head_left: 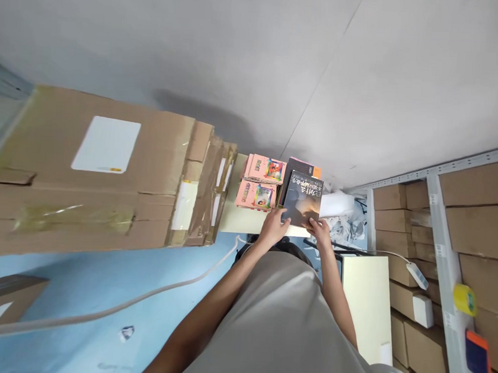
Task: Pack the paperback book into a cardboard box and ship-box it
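A careful hold at two corners

Just right of the frame's centre, a person in a plain grey shirt [276, 310] held a dark-covered rectangular book with pale lettering [302, 200] over the pale yellow bench [229, 219]. The left hand [275, 226] had its grip closed on the lower left corner; the right hand [320, 232] pinched the lower right. A dark stack of books with a patch of orange [302, 166] showed behind; I could not tell whether the held book touched it. Two piles of pink picture-covered books [258, 167] sat just to the left, while brown cardboard cartons [162, 165] filled the left of the frame.

To my eye, handling it well called for equal pressure from both hands, so that the cover stayed level and did not twist. Thumbs near the edge suited it better than thumbs pressing the middle, which could have bent the cover. The pink piles stood close, so the left fingers needed care not to nudge them.
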Available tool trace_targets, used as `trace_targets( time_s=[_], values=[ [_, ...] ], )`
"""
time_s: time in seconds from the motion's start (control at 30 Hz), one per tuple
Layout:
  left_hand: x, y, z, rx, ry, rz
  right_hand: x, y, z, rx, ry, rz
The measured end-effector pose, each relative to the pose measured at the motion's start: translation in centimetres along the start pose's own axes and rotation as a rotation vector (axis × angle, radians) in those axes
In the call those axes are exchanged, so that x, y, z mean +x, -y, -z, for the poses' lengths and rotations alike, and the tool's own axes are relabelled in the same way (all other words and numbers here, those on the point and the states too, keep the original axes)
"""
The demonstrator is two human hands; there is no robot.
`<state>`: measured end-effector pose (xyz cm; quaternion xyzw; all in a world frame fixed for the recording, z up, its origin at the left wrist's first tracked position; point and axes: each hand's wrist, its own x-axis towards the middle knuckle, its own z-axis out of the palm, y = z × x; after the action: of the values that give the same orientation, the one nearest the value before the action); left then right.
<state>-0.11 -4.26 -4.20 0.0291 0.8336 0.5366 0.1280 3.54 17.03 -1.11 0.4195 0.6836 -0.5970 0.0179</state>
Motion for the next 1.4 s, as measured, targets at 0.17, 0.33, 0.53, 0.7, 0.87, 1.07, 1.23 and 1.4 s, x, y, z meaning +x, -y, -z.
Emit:
trace_targets(
  time_s=[0.17,0.33,0.53,0.7,0.87,1.07,1.23,1.4],
  values=[
    [-0.3,-0.1,1.1,-0.08,0.012,0.016,-2.2,0.9,1.0,0.128,0.1,-0.054],
    [0.2,-1.3,1.6,-0.325,0.098,0.039,-4.2,2.1,3.6,0.157,0.042,0.045],
    [1.7,-4.7,0.0,-0.372,0.129,-0.053,-9.2,2.2,8.0,0.054,-0.128,0.172],
    [0.0,-11.2,-3.5,-0.074,0.177,-0.513,-14.6,0.7,12.4,-0.211,-0.342,0.263],
    [-4.0,-16.9,-9.4,0.07,0.722,-0.88,-20.0,-1.2,17.9,-0.451,-0.489,0.266],
    [-7.9,-19.0,-18.3,0.104,1.17,-0.856,-24.0,-6.2,25.5,-0.312,-0.817,0.25],
    [-12.5,-20.0,-27.1,-0.115,1.185,-0.457,-24.1,-12.9,33.1,0.056,-1.159,0.19],
    [-17.6,-22.6,-35.8,-0.404,1.237,-0.17,-24.4,-18.1,39.3,0.543,-0.888,0.126]
  ],
)
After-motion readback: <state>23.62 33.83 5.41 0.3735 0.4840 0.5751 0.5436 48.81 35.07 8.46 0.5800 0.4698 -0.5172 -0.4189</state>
